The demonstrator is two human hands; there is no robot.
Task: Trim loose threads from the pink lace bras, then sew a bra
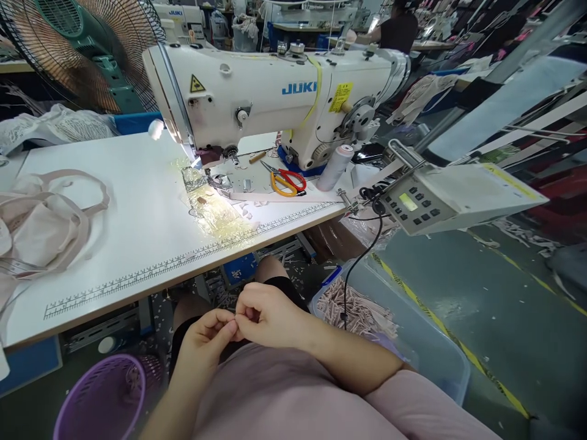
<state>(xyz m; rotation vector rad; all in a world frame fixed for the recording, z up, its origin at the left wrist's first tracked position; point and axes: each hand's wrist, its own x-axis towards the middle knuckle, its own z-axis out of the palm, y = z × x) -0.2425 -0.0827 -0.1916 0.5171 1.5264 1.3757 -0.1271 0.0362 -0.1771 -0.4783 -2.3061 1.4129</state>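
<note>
My left hand (208, 336) and my right hand (263, 315) meet over my lap, below the table's front edge. Both are closed in a pinch, fingertips touching each other; whatever they pinch is too small to make out. Above them stands a white JUKI sewing machine (275, 91) on a white table (128, 214). A thin pale strip (270, 197) lies by the needle plate. Orange and red scissors (287, 181) rest beside it.
Pale pink garments (41, 226) are heaped at the table's left. A thread cone (335, 168) and a control box (440, 198) sit at the right. A clear bin of pink strips (362, 308) and a purple basket (105, 397) stand on the floor. A fan (87, 55) stands behind.
</note>
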